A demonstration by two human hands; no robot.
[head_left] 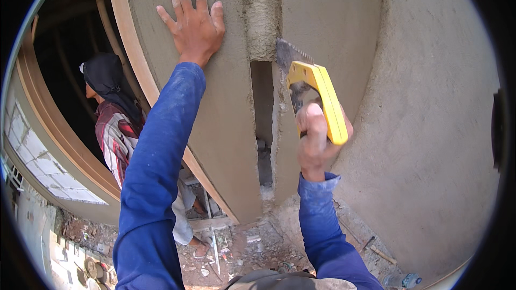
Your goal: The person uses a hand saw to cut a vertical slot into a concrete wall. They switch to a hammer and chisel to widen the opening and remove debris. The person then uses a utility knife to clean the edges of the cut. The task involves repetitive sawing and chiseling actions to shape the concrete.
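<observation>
My left hand (198, 26) lies flat against the grey plastered wall (215, 102), fingers spread and holding nothing. In my right hand (317, 139) is a hand saw (322, 88) with a yellow handle, its fingers wrapped round the grip. The toothed metal blade points up and left, at the right edge of a vertical channel in the wall. Below the blade the channel is a narrow open slot (263, 107); above it, rough mortar (260, 16) fills the channel. Whether the blade touches the mortar cannot be made out.
Left of the wall runs a wooden door frame (131, 37). Beside it stands another person (115, 102) in a dark head covering and striped shirt. Rubble (242, 252) litters the ground, with a plastic bottle (402, 280) at lower right. A curved plastered wall (430, 129) rises on the right.
</observation>
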